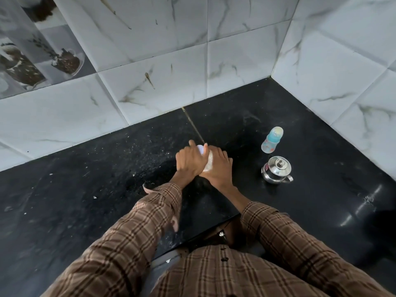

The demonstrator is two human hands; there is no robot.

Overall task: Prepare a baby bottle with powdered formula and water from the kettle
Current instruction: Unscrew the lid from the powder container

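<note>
Translucent white plastic jar (208,163) of what is probably formula powder, sitting mid-counter between both hands.

Gripping its body with right hand (216,168), clamping left hand (189,160) over the pale lid (200,149), likely twisting it off. Probably handling light and rigid but smooth; holding low on the body seems safest. Standing well apart toward the back right corner of the speckled black stone counter (85,189): capped blue-tinted baby bottle (271,141), light and tippy; polished steel kettle (276,169), heavier, best taken by its handle.

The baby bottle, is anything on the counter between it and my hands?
Nothing visible. Bare black counter separates the right hand from the baby bottle; the kettle sits nearer you, beside that path. Both hands hold a white container.
</note>
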